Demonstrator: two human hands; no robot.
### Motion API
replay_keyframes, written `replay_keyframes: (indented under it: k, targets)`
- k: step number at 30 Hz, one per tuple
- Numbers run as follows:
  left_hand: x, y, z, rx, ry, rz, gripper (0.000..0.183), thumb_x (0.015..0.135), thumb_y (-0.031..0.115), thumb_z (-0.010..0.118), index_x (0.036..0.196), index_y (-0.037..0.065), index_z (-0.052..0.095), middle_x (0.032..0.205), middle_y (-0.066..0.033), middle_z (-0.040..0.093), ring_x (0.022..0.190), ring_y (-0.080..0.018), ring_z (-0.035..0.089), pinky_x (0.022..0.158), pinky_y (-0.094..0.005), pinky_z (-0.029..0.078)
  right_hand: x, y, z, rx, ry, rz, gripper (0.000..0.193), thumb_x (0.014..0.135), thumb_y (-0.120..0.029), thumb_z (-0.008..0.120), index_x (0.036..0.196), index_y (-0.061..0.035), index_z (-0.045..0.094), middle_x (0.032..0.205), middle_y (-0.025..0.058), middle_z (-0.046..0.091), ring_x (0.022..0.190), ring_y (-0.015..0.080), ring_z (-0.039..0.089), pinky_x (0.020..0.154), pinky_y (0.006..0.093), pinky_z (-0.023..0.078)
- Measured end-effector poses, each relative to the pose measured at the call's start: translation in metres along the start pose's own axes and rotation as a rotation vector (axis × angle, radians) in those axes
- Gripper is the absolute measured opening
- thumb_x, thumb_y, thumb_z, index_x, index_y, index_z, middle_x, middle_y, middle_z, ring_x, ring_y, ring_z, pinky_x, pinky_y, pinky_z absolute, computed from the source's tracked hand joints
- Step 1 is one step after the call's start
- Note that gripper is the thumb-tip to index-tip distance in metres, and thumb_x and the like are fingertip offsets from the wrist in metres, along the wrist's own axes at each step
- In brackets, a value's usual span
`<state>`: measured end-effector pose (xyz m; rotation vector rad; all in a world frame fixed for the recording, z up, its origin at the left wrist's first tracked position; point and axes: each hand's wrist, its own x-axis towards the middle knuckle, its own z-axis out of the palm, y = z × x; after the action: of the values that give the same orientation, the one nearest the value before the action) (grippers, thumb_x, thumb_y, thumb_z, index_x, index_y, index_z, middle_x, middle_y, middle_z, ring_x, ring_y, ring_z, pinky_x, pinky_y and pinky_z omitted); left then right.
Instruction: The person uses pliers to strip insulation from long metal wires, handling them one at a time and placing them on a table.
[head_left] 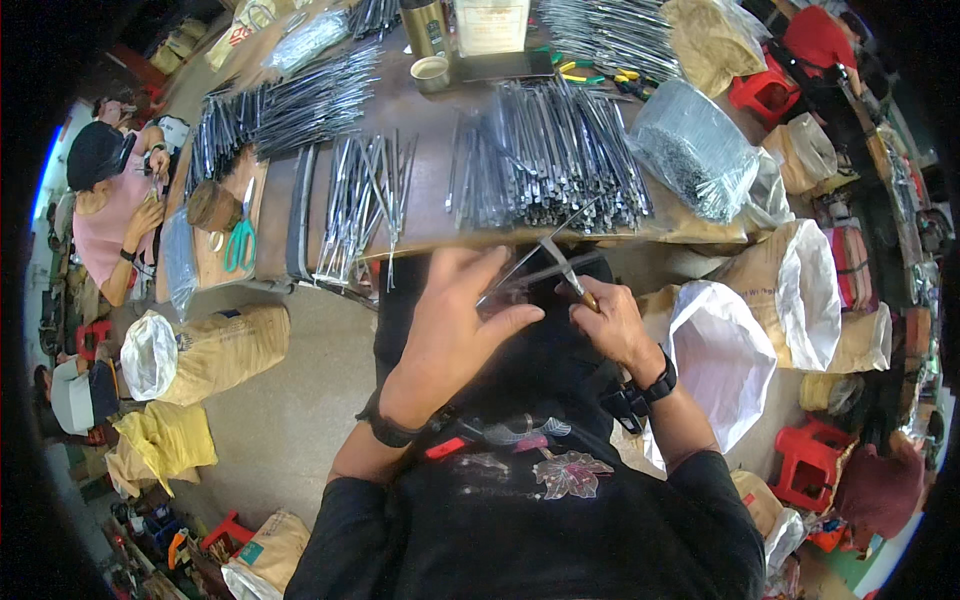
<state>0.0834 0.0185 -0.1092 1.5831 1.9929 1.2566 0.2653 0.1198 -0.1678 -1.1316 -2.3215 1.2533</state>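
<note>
My left hand (450, 325) is over my lap at the table's near edge, thumb and fingers apart and slightly blurred. Closed in my right hand (615, 325) is a tool with a brown handle and a flat metal blade (562, 262); its exact kind is unclear. Between the hands, thin metal rods (520, 268) cross near the blade, smeared by motion. I cannot tell whether my left fingers touch them. Just beyond lies a big pile of long thin metal rods (565, 150) with their ends toward me.
More rods (365, 200) lie left on the table (425, 190), near teal-handled scissors (240, 245). A cup (430, 72) stands at the back. Right are a plastic-wrapped rod bundle (695, 150) and an open white-lined sack (715, 350). A person in pink (105, 215) works at the left.
</note>
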Motion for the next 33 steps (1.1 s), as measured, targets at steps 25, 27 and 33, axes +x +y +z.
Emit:
replay_keyframes:
  k: [25, 27, 33]
  targets:
    - [0.080, -0.120, 0.039, 0.516, 0.149, -0.209, 0.015, 0.075, 0.007, 0.059, 0.087, -0.001, 0.062, 0.085, -0.0222, 0.059, 0.082, -0.0367, 0.057, 0.074, -0.0423, 0.046, -0.005, 0.003, -0.031, 1.172, -0.175, 0.123, 0.039, 0.066, -0.013, 0.044, 0.101, 0.0026, 0.049, 0.074, 0.0132, 0.057, 0.064, 0.0214, 0.058, 0.058, 0.0266, 0.045]
    - [0.090, -0.129, 0.053, 0.519, 0.157, -0.283, 0.013, 0.074, 0.009, 0.061, 0.082, -0.001, 0.061, 0.083, -0.0220, 0.059, 0.082, -0.0377, 0.057, 0.074, -0.0427, 0.046, -0.011, 0.006, -0.035, 1.201, -0.158, 0.090, 0.034, 0.065, -0.013, 0.045, 0.096, 0.0010, 0.049, 0.076, 0.0141, 0.056, 0.068, 0.0225, 0.058, 0.060, 0.0278, 0.046]
    - [0.103, -0.139, 0.042, 0.599, 0.023, -0.351, 0.021, 0.068, 0.015, 0.065, 0.081, -0.001, 0.064, 0.083, -0.0232, 0.062, 0.079, -0.0386, 0.060, 0.069, -0.0440, 0.048, -0.021, 0.072, -0.057, 1.711, 0.029, -0.018, 0.037, 0.077, -0.029, 0.053, 0.102, -0.0026, 0.049, 0.083, 0.0095, 0.052, 0.068, 0.0169, 0.047, 0.055, 0.0260, 0.036]
